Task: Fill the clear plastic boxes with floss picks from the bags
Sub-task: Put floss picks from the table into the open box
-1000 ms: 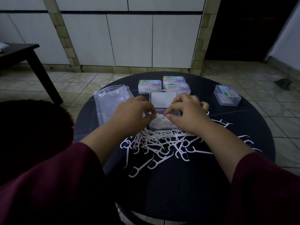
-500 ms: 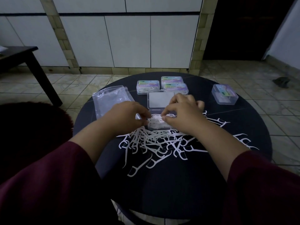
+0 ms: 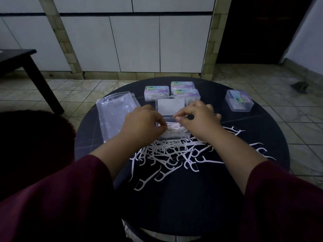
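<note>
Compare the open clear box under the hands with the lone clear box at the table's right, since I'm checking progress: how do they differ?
The open clear plastic box has its lid flipped back and flat; the lone clear plastic box is closed. The open box shows loose white floss picks and no sticker; the lone box carries a colourful label. The open box sits between the left hand and right hand; the lone box stands untouched. Both are clear, rectangular, on the round black table.

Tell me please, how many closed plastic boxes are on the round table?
4. One closed box stands far left, two beside it, one behind the other, and one apart at far right. The hands may hide others.
</note>
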